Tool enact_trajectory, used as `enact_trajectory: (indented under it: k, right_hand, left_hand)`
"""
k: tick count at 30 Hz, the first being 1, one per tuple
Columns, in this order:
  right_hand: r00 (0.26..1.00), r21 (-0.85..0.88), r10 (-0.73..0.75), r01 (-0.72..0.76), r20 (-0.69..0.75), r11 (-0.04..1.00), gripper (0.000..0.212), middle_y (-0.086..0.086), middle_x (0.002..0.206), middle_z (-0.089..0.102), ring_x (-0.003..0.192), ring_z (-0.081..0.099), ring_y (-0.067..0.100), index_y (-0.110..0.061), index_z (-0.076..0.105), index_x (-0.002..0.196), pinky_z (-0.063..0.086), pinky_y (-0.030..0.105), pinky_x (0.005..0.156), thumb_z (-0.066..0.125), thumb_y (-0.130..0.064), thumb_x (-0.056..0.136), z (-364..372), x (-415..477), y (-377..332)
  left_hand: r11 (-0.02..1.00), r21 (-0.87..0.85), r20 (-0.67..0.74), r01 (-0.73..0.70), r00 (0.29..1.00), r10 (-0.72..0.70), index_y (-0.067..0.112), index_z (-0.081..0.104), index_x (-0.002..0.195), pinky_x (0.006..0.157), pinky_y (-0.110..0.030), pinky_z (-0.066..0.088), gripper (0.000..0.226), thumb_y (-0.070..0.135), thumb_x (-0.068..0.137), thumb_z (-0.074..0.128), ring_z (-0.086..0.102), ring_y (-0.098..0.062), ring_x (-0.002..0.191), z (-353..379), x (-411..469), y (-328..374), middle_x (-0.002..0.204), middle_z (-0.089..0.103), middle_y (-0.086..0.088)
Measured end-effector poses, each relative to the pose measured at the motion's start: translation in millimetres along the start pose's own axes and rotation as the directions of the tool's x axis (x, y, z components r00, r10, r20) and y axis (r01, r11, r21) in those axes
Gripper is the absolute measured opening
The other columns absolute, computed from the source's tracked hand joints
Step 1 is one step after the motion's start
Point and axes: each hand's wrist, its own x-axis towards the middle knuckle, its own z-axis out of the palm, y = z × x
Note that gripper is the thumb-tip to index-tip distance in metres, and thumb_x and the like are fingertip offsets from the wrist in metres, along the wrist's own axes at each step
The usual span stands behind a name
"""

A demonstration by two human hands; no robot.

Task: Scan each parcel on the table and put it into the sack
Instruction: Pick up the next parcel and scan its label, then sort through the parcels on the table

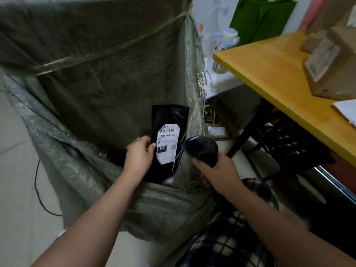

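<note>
My left hand [139, 155] grips a black parcel bag [167, 120] by its left edge and holds it upright over the open mouth of a large grey-green woven sack [92, 89]. A white barcode label [168, 146] on the bag faces me. My right hand [213, 170] holds a black handheld scanner [201, 150] just right of the parcel, its head turned toward the label. Cardboard parcels [331, 62] lie on the yellow table [269, 74] at the right.
A white envelope [346, 110] lies at the table's near edge. Under the table are boxes and a black crate [285, 139]. A black cable [38, 189] runs over the tiled floor at the left. Bottles [229, 37] and a green bag [260, 18] stand behind the table.
</note>
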Motion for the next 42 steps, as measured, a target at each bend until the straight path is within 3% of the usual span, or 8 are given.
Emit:
enact_trajectory:
  k: [3,6,12,18,22,26,35,42]
  right_hand:
    - [0.999,-0.001,0.037,-0.037,0.020,0.999,0.018,0.004,0.061,0.064,0.049,0.062,0.020,-0.025,0.056,0.080,0.053,0.035,0.052,0.070,-0.035,0.086,1.0,-0.5,3.7]
    - [0.999,-0.020,0.029,-0.028,0.039,0.999,0.020,0.011,0.063,0.065,0.049,0.062,0.020,-0.022,0.056,0.078,0.053,0.037,0.053,0.070,-0.033,0.086,6.0,-3.1,4.7]
    - [0.987,-0.117,-0.024,0.043,0.160,0.992,0.019,-0.013,0.069,0.060,0.063,0.059,0.005,-0.030,0.055,0.086,0.045,0.024,0.059,0.072,-0.037,0.084,20.7,-6.0,9.7]
    - [0.982,-0.220,-0.013,0.055,0.187,0.974,0.030,-0.009,0.085,0.064,0.081,0.061,0.011,-0.025,0.059,0.105,0.052,0.032,0.073,0.071,-0.042,0.084,27.8,-9.1,11.8]
    - [0.997,-0.213,0.005,0.013,0.083,0.977,0.029,-0.006,0.087,0.063,0.085,0.061,0.015,-0.028,0.056,0.101,0.054,0.034,0.077,0.071,-0.044,0.083,12.2,-14.8,10.0]
    - [0.996,-0.149,0.021,-0.033,-0.085,0.988,0.021,-0.010,0.072,0.061,0.070,0.060,0.009,-0.025,0.057,0.088,0.045,0.022,0.056,0.073,-0.038,0.083,-26.0,-29.3,12.5]
    - [0.873,0.093,0.073,-0.032,-0.483,0.995,0.017,0.004,0.062,0.064,0.053,0.064,0.022,-0.019,0.062,0.090,0.055,0.037,0.055,0.072,-0.031,0.084,-152.8,-81.7,19.3]
    - [0.704,0.054,0.056,-0.026,-0.708,0.998,0.018,0.002,0.062,0.064,0.049,0.064,0.015,-0.015,0.063,0.097,0.048,0.026,0.049,0.072,-0.025,0.085,-240.5,-154.4,45.2]
  left_hand:
    - [0.982,0.160,0.101,0.102,0.988,-0.119,0.004,0.057,0.119,0.078,-0.038,0.048,0.028,0.019,0.095,0.054,0.060,-0.041,0.100,11.8,-4.9,-17.4,0.107,0.065,-0.023]
    - [0.942,0.294,0.191,0.165,0.955,-0.227,0.007,0.058,0.110,0.072,-0.036,0.045,0.022,0.021,0.096,0.050,0.060,-0.040,0.097,13.3,-19.2,-43.6,0.104,0.065,-0.020]
    - [0.947,0.282,0.157,0.151,0.967,-0.200,0.008,0.061,0.118,0.074,-0.035,0.043,0.025,0.017,0.096,0.054,0.061,-0.038,0.102,-19.3,-47.4,-75.1,0.107,0.068,-0.020]
    - [0.932,0.358,0.316,0.060,0.931,-0.181,0.011,0.061,0.123,0.084,-0.038,0.050,0.032,0.027,0.095,0.055,0.059,-0.034,0.107,-19.6,-42.1,-72.1,0.116,0.065,-0.016]
    - [0.954,0.273,0.263,-0.122,0.964,0.048,0.011,0.059,0.124,0.086,-0.037,0.047,0.032,0.025,0.095,0.055,0.056,-0.033,0.108,-9.3,-39.5,-30.7,0.117,0.060,-0.014]
    - [0.938,0.142,0.196,-0.316,0.938,0.287,0.013,0.060,0.124,0.094,-0.035,0.042,0.033,0.026,0.095,0.055,0.053,-0.028,0.113,-3.3,-41.8,33.1,0.121,0.059,-0.009]
    - [0.734,0.011,0.287,-0.679,0.705,0.649,0.017,0.055,0.130,0.100,-0.036,0.040,0.035,0.029,0.097,0.051,0.048,-0.023,0.119,43.9,-65.1,204.4,0.126,0.055,-0.003]
    - [0.599,-0.229,0.332,-0.767,0.517,0.789,0.016,0.059,0.122,0.094,-0.031,0.041,0.029,0.027,0.096,0.054,0.050,-0.020,0.114,101.0,-116.2,303.8,0.117,0.057,-0.002]
